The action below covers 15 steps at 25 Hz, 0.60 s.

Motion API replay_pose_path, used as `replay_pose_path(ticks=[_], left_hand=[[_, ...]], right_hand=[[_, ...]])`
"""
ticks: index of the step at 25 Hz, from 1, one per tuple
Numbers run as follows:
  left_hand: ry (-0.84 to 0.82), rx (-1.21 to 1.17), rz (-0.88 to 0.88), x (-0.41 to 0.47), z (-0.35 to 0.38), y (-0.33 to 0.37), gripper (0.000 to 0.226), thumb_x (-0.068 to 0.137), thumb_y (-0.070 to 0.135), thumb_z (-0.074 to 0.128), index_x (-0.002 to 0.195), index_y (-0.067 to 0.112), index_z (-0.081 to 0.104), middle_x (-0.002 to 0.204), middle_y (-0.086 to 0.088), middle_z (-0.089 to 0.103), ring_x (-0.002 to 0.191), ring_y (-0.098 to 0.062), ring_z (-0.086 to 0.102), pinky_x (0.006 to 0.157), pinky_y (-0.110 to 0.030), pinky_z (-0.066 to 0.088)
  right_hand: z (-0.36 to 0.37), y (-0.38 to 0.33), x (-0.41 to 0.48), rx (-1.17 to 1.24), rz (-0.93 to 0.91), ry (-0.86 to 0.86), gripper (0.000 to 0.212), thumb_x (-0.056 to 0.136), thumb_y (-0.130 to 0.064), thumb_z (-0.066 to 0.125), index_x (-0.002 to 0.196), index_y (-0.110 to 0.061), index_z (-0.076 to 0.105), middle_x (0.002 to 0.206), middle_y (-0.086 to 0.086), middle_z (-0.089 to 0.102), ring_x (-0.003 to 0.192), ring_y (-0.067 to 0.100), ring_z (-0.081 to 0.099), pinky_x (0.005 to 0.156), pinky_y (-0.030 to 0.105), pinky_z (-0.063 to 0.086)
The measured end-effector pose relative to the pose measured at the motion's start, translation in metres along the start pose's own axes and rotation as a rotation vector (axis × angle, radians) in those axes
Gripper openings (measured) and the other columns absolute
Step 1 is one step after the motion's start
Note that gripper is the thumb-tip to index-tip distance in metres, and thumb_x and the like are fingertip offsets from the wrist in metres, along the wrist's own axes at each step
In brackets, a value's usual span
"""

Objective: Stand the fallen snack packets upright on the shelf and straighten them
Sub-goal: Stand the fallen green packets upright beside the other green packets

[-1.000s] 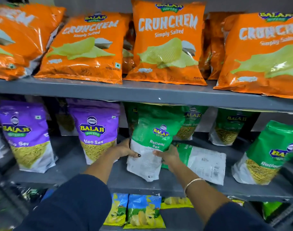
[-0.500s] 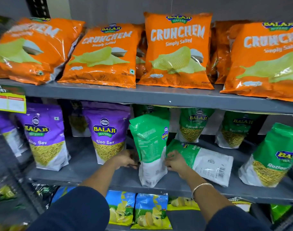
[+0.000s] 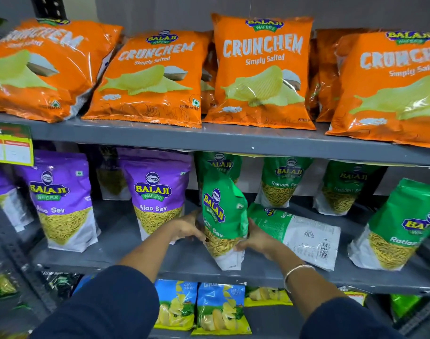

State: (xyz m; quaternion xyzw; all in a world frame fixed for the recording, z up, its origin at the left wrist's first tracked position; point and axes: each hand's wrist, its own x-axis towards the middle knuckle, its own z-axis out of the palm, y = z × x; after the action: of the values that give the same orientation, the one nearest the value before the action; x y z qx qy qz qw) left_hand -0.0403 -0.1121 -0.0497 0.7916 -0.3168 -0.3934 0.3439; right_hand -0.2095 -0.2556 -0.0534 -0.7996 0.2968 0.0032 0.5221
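You are holding the green packet [image 3: 223, 216] by its lower sides, your left hand [image 3: 185, 227] on one edge and your right hand [image 3: 256, 237] on the other, both closed on it. It is standing at the front of the middle shelf [image 3: 184, 261], near the centre, but it is leaning and twisted, its face turning toward the left. To finish this step well, I judge you should be squaring the base flat on the shelf, turning the label to face forward, and easing your grip only once it is balancing alone; the loose sev inside is likely sitting low, which should be helping it stand.

Just to its right, touching your right hand, a fallen packet [image 3: 304, 234] is lying flat with its barcode side up, so that one is probably waiting next. Behind it, more green packets [image 3: 286, 182] are standing upright. To the left, purple packets [image 3: 157, 192] are standing, fronts outward. The top shelf [image 3: 233, 139] is carrying orange bags [image 3: 261, 72], some leaning on one another. Below, blue and yellow packets [image 3: 220, 308] are showing, partly hidden by your sleeves
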Motion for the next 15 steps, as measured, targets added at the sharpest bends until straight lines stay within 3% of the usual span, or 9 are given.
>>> replay_pose_path(ticks=[2, 6, 8, 10, 12, 15], left_hand=[[0.087, -0.016, -0.021, 0.002, -0.006, -0.007, 0.074, 0.06, 0.009, 0.079, 0.124, 0.011, 0.043, 0.108, -0.009, 0.06, 0.109, -0.027, 0.054, 0.095, -0.045, 0.05], [0.193, -0.037, -0.009, 0.013, -0.004, -0.02, 0.116, 0.031, 0.034, 0.086, 0.134, 0.019, 0.035, 0.137, -0.008, 0.053, 0.126, -0.027, 0.048, 0.108, -0.047, 0.04], [0.211, 0.016, 0.013, 0.006, 0.001, -0.016, 0.116, 0.036, 0.038, 0.087, 0.137, 0.021, 0.032, 0.145, -0.009, 0.044, 0.135, -0.028, 0.038, 0.112, -0.048, 0.034], [0.252, 0.186, 0.005, -0.002, 0.005, -0.01, 0.103, 0.045, 0.049, 0.083, 0.135, 0.024, 0.041, 0.151, -0.011, 0.035, 0.14, -0.03, 0.028, 0.115, -0.046, 0.03], [0.291, 0.257, 0.019, -0.005, 0.01, -0.006, 0.085, 0.059, 0.046, 0.079, 0.134, 0.022, 0.047, 0.151, -0.012, 0.035, 0.141, -0.032, 0.024, 0.116, -0.045, 0.028], [0.18, 0.168, -0.026, -0.007, 0.011, -0.004, 0.083, 0.066, 0.04, 0.077, 0.137, 0.019, 0.039, 0.146, -0.007, 0.043, 0.138, -0.031, 0.032, 0.106, -0.043, 0.04]], right_hand=[[-0.005, -0.003, 0.003, 0.058, -0.002, 0.032, 0.079, 0.065, 0.015, 0.065, 0.135, -0.003, 0.034, 0.133, 0.016, 0.053, 0.124, 0.031, 0.048, 0.11, 0.04, 0.036], [-0.01, -0.004, 0.006, 0.17, 0.001, 0.074, 0.084, 0.057, 0.022, 0.062, 0.133, -0.004, 0.037, 0.136, 0.017, 0.052, 0.124, 0.033, 0.048, 0.11, 0.046, 0.037], [-0.012, -0.004, 0.006, 0.226, 0.013, -0.023, 0.087, 0.059, 0.022, 0.065, 0.135, -0.006, 0.033, 0.136, 0.018, 0.051, 0.127, 0.031, 0.045, 0.113, 0.045, 0.033], [-0.011, -0.006, 0.002, 0.212, 0.033, -0.082, 0.088, 0.064, 0.021, 0.066, 0.139, -0.006, 0.028, 0.139, 0.015, 0.047, 0.133, 0.029, 0.039, 0.115, 0.04, 0.027], [-0.01, -0.005, 0.002, 0.225, 0.042, -0.075, 0.085, 0.067, 0.019, 0.066, 0.139, -0.005, 0.028, 0.14, 0.017, 0.046, 0.134, 0.031, 0.036, 0.115, 0.04, 0.026], [-0.011, -0.006, -0.002, 0.153, 0.045, -0.01, 0.079, 0.068, 0.018, 0.067, 0.136, -0.003, 0.033, 0.133, 0.017, 0.05, 0.126, 0.031, 0.044, 0.11, 0.039, 0.035]])
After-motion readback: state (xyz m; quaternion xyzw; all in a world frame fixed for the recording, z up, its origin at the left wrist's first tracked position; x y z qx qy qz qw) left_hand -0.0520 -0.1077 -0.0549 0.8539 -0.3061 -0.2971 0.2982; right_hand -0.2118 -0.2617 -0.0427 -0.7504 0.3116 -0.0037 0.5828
